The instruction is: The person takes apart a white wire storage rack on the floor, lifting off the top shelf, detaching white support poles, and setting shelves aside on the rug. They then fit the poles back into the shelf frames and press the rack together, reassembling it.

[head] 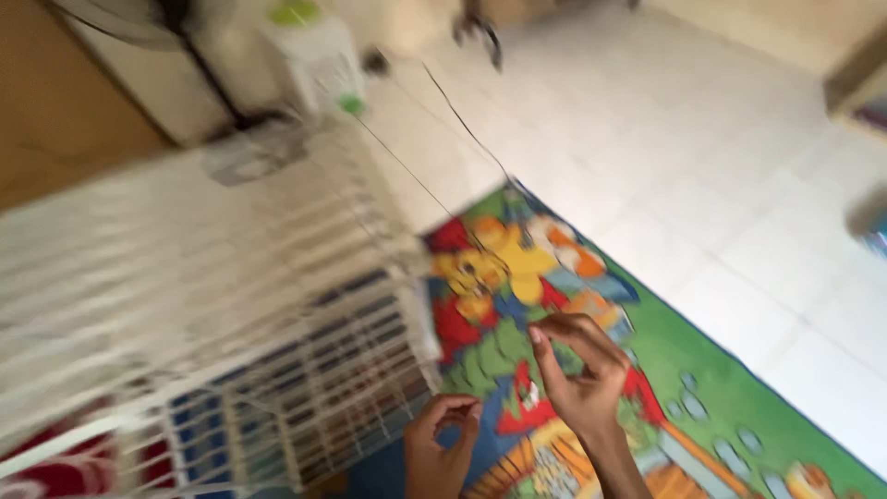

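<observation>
A thin dark thread [462,129] ran from the top centre of the frame down toward the middle. Below it, the right hand [577,370] pinched its fingertips together, apparently on the thread; the left hand [443,444] curled beside it, its grip unclear. Both hovered over a colourful cartoon-printed mat [739,407], beside a blurred white wire rack [231,370].

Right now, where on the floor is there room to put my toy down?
The pale tiled floor right of the colourful play mat looks bare, up toward the far wall. The mat's green edge is free too. It is crowded at the white wire rack and around both hands.
</observation>
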